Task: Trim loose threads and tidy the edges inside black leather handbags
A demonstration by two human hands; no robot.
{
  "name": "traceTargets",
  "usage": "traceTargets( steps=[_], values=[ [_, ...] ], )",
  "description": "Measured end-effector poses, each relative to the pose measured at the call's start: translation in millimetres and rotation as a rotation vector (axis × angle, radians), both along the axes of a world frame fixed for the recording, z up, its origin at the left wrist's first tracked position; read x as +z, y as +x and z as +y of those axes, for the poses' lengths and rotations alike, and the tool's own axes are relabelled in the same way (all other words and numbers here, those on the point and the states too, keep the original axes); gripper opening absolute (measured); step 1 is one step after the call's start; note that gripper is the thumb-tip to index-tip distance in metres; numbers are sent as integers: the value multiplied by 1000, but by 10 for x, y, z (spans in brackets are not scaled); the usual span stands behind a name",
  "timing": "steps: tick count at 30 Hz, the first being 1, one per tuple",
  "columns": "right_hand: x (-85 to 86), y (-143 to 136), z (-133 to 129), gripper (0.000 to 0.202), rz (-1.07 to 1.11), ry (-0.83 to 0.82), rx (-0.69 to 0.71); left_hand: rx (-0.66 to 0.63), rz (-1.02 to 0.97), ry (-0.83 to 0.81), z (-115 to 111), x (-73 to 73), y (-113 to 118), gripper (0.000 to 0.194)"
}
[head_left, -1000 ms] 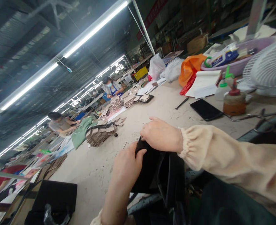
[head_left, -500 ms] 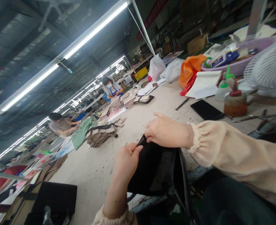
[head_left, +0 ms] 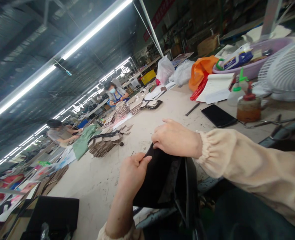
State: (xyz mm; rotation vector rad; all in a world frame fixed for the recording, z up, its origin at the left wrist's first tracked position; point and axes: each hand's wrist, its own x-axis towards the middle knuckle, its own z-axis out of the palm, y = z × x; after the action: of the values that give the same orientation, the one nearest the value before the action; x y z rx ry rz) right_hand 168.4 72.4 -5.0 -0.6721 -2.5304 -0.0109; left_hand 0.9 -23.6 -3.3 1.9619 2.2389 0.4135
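A black fabric piece, perhaps part of a bag (head_left: 152, 186), hangs over the table's near edge between my two hands. My left hand (head_left: 133, 173) pinches its upper edge, thumb against fingers. A short way farther along that edge, my right hand (head_left: 174, 137) is closed on the same piece, its fingertips partly hidden behind the knuckles. The edge between the hands looks stretched taut. Folds and a long dark strap-like strip (head_left: 190, 186) drop toward my lap on the right. Both my arms wear cream sleeves with gathered cuffs.
On the right lie a phone (head_left: 219, 116), an oil bottle (head_left: 249, 108), a notepad (head_left: 216, 88) and a white fan (head_left: 285, 71). Stacked cut pieces (head_left: 104, 143) stand beyond my left hand. A black box-like item (head_left: 54, 213) is at lower left. Co-workers (head_left: 116, 95) sit farther off.
The whole view has shifted slightly. My hands keep their grip on the black piece, and the strap-like strip at right has swung or spread a little wider.
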Motion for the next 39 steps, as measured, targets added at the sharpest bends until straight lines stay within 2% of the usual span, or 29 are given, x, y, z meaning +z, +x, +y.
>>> traceTargets(
  steps=[10, 17, 22, 25, 28, 34, 39],
  values=[
    [24, 30, 0, 19, -30, -47, -4, -22, -14, -2, 8, -18, -25, 36],
    [-5, -2, 10, 21, 7, -41, -24, -44, -36, -12, -8, 0, -11, 33],
    [-6, 7, 10, 14, 60, -65, -41, -44, -57, -35, -14, 11, -6, 33],
    [2, 23, 7, 20, 91, -63, -22, -56, -79, -52, -9, 13, -7, 32],
    [24, 24, -2, 14, 25, -60, 14, -61, -92, -46, -7, 4, -17, 31],
    [78, -24, -20, 14, -39, -76, -3, -49, 3, -22, -13, 8, -27, 31],
    [83, -83, -10, 13, -47, -63, -18, 28, 77, -83, -35, 116, 79, 21]
  ],
)
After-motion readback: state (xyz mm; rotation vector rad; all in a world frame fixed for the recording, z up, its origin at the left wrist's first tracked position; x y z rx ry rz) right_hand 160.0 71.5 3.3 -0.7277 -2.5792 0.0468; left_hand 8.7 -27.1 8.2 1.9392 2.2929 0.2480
